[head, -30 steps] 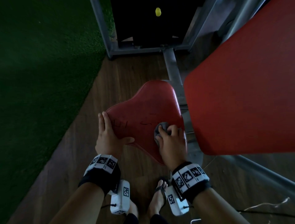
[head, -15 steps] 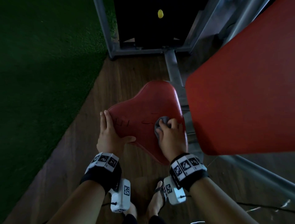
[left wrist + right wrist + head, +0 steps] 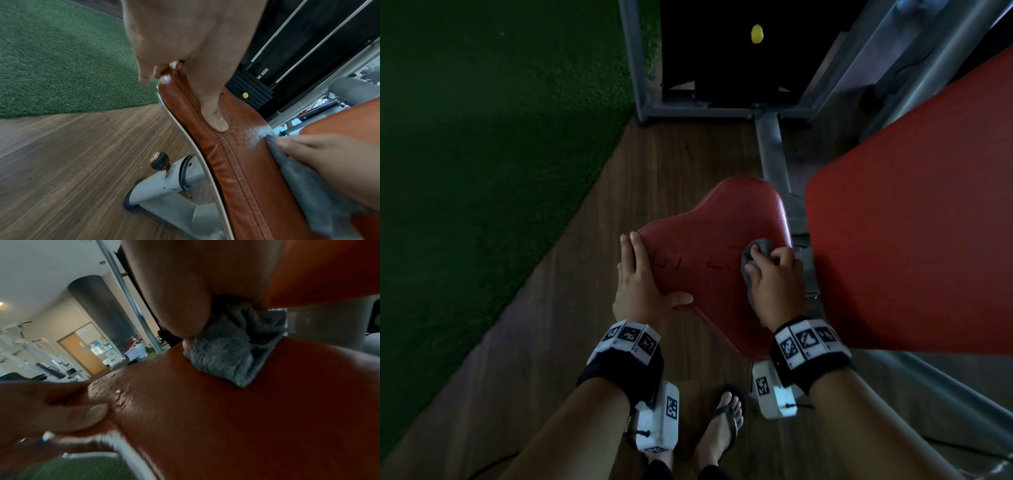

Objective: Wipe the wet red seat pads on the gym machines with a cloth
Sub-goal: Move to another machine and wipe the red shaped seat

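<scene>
Big red back pad (image 3: pixel 914 240) looms just off to the right of both hands, and below it the wet red seat pad (image 3: pixel 709 253) sits right under them, water beads (image 3: pixel 119 395) glistening by the left thumb. Left hand (image 3: pixel 640 284) lies on the seat's left edge, fingers straight along the rim, thumb pressed flat on top. Right hand (image 3: pixel 774 284) is bunched around the grey cloth (image 3: pixel 751 260), pushing it down on the seat's right side. The two hands sit well apart across the pad.
</scene>
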Tool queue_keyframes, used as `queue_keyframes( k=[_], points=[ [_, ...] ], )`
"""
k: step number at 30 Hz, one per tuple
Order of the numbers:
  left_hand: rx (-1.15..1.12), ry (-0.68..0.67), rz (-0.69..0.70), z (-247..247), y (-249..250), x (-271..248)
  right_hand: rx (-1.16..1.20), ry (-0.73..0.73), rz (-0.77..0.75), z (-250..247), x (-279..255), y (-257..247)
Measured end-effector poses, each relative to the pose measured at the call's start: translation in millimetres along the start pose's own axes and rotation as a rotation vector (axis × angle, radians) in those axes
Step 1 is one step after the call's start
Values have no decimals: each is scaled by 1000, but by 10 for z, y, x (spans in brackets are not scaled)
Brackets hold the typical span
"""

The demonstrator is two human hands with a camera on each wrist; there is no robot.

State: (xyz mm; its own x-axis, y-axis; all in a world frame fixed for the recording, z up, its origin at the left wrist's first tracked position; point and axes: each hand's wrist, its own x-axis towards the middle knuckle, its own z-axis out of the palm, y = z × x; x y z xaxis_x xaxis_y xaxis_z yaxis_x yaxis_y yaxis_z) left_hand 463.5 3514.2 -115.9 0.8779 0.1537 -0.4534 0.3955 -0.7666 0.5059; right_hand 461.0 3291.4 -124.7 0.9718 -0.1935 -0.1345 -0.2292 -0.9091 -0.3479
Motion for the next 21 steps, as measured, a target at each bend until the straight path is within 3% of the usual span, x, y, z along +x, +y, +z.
queue_keyframes(
  k=[4,7,11,13,17,21],
  points=[
    [-22,21,13,23,-32,5,-55,-25,35,24,166,-111],
    [-32,27,19,35,-46,-2,-46,15,-190,15,82,-67],
    [-46,4,15,20,-17,1,-73,-57,-461,-51,-4,204],
    [-44,7,13,17,-12,-2,-91,-72,-432,-93,34,342],
    [-54,15,15,33,-28,-11,-56,-60,-221,-43,210,246],
    [-64,8,13,26,-33,-7,-31,-34,-313,45,185,36]
  ],
)
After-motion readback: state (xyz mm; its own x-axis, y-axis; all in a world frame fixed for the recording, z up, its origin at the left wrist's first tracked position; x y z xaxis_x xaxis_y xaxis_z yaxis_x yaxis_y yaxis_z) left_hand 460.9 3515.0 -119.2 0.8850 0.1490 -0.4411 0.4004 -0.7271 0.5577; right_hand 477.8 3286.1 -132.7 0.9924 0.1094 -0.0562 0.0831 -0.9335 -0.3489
